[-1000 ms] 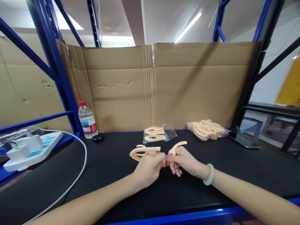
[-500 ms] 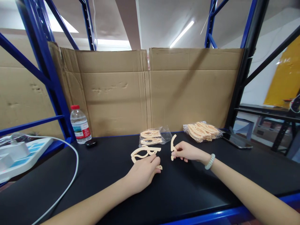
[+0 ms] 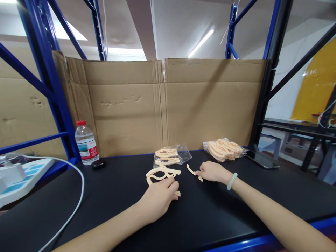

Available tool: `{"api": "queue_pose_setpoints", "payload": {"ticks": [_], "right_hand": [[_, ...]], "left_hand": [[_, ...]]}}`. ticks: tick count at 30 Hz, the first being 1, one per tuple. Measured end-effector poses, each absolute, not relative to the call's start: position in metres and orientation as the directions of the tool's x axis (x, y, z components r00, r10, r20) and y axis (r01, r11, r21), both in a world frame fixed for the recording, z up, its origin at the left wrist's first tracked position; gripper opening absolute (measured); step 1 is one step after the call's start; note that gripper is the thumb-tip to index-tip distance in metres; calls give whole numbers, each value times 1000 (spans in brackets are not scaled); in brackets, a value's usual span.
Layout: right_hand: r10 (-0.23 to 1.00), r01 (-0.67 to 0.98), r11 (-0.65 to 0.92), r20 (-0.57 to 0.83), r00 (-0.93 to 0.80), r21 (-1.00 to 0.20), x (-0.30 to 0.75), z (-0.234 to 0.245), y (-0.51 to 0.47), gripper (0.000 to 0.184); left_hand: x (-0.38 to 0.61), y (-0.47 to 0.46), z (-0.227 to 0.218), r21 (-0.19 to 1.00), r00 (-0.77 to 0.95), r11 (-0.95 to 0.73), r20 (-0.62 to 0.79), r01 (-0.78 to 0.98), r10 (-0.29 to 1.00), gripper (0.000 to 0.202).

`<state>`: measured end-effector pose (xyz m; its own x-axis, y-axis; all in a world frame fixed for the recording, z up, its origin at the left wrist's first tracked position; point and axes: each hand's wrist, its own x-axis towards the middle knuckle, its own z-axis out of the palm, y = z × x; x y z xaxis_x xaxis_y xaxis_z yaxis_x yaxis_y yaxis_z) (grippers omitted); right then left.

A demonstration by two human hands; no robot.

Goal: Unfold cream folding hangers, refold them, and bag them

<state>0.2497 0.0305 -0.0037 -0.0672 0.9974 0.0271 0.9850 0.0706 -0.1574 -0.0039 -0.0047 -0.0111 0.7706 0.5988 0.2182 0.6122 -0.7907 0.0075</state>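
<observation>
A cream plastic frame of curved loops lies flat on the black table top. My left hand rests on the table with its fingers curled over the frame's near end. My right hand, with a pale bead bracelet at the wrist, pinches a small curved cream strip that lies low against the table, to the right of the frame. A clear bag with two more frames sits just behind.
A fuller bag of cream pieces lies at the back right beside a dark tablet. A water bottle and a small black object stand back left. A white cable and cardboard wall border the table.
My hands drew apart. The right hand carried the curved strip off the frame, to the right and down to the table. The left hand lowered the frame flat.
</observation>
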Motion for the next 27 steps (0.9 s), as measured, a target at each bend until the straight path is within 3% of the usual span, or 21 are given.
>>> {"api": "queue_pose_setpoints", "payload": {"ticks": [2,5,7,10,13,16,18,20,21,23,25,27], "right_hand": [[984,979,73,177,-39,-189,247,-3,29,39],[947,794,264,304,-105,-548,234,-3,26,38],[940,482,337,259,-221,-809,220,-6,23,37],[898,186,238,143,-416,-953,199,-16,16,47],[876,137,169,85,-475,-976,188,-27,13,46],[919,149,133,65,-389,-980,190,-33,17,34],[942,177,148,84,-325,-973,196,-32,20,23],[946,252,226,151,-286,-941,202,-28,22,13],[938,308,291,207,-277,-906,205,-25,22,11],[906,417,413,318,-280,-810,208,-20,19,17],[875,474,484,392,-285,-736,209,-15,16,22],[856,502,517,425,-293,-694,208,-12,12,23]], "left_hand": [[-4,-5,-11,11,772,-795,231,607,592,7],[-3,-4,-14,7,772,-805,279,594,572,8],[-2,-1,-18,20,765,-810,317,586,561,15],[0,4,-24,126,741,-812,348,570,575,19],[-1,6,-25,228,708,-804,385,549,593,19],[-5,7,-18,195,677,-826,492,528,548,20],[-10,11,-11,175,583,-804,604,568,543,20],[-17,18,-4,279,417,-705,645,653,641,28],[-20,22,-2,376,346,-633,596,677,724,39],[-24,30,0,592,327,-488,365,641,872,59],[-25,35,0,772,461,-393,147,499,875,61],[-23,34,-1,870,589,-334,64,363,805,51]]}}
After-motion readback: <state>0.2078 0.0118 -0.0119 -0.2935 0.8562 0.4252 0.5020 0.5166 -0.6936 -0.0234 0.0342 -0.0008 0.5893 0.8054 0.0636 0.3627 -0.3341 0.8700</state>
